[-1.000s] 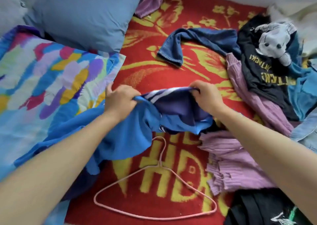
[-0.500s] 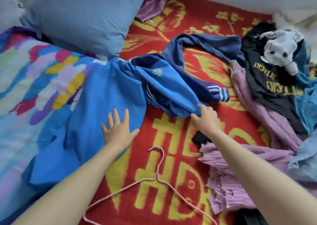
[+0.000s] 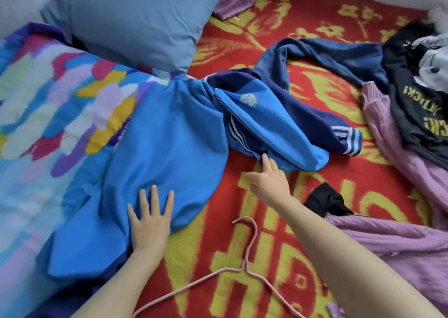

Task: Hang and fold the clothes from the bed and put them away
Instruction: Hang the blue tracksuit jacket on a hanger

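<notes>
A bright blue jacket with navy panels and white stripes lies spread across the red and yellow blanket on the bed. My left hand presses flat on its lower part with the fingers spread. My right hand touches the bunched side of the jacket with straight fingers. A pink wire hanger lies on the blanket between my forearms, below the jacket.
A blue pillow sits at the top left beside a multicoloured quilt. Dark blue jeans, a black printed shirt, a plush toy and lilac knitwear pile up on the right.
Both hands let go of the bunched jacket, and it now lies spread out on the bed. My left hand flattened onto it and my right hand moved to its bunched side.
</notes>
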